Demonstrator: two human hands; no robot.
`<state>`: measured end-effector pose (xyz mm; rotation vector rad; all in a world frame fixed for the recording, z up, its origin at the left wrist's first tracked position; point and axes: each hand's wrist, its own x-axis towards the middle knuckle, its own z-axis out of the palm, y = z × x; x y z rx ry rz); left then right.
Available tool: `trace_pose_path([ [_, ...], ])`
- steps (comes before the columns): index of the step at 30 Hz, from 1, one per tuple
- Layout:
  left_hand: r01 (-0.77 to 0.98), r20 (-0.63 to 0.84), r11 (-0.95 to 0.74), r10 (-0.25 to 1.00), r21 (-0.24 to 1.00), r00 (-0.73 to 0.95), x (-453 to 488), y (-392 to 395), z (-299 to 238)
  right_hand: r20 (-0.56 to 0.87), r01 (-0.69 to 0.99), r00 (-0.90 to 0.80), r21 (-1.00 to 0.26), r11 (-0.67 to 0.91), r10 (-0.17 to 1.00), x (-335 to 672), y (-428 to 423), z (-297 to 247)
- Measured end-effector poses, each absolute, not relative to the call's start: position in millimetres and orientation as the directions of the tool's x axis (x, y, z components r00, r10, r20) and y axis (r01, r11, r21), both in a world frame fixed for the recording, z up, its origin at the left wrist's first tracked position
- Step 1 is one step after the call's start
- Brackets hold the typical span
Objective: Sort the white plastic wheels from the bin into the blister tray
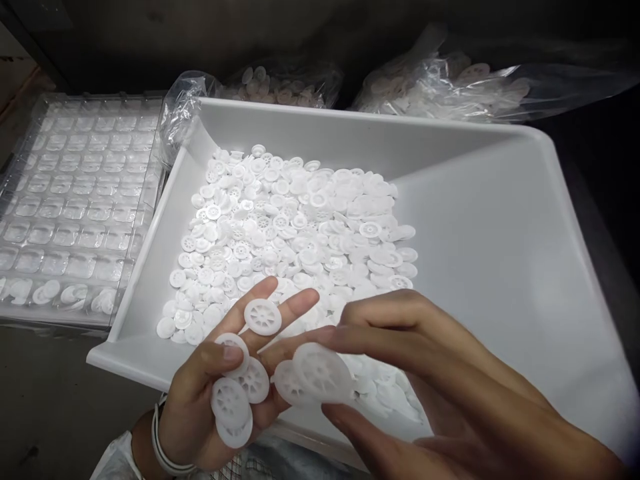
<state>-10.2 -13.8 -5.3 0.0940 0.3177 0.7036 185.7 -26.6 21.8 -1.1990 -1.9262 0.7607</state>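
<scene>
My left hand (pixel 193 390) is palm up below the pile, holding several small white spoked plastic discs (pixel 253 381). Its thumb presses on one of them, and another spoked disc (pixel 263 317) lies across its outstretched fingers. Over the left palm, my right hand (pixel 400 353) pinches a larger-looking white spoked disc (pixel 324 373) between thumb and fingers. A smaller disc (pixel 289 385) shows partly behind that one; I cannot tell which hand bears it. Beyond both hands, a heap of similar white discs (pixel 280 220) covers the left and middle of a pale grey tray (pixel 480 220).
To the left stands a clear compartment tray (pixel 75 210); its nearest row has white discs in it. Behind the grey tray lie clear plastic bags (pixel 440 87) with more discs. A raised rim (pixel 370 117) runs along the grey tray's far side.
</scene>
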Motion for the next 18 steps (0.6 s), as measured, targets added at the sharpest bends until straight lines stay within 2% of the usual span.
trace_pose_path([
  [8,-0.658,-0.380,0.732,0.667,0.176,0.641,-4.9,-15.6,-2.7,0.345,0.657,-0.350,-0.572,0.491,0.871,190.9,-11.8,5.6],
  [18,-0.696,-0.398,0.697,0.695,0.171,0.598,-2.1,-13.6,-2.6,0.328,0.674,-0.449,-0.486,0.556,0.831,193.2,-7.0,1.1],
])
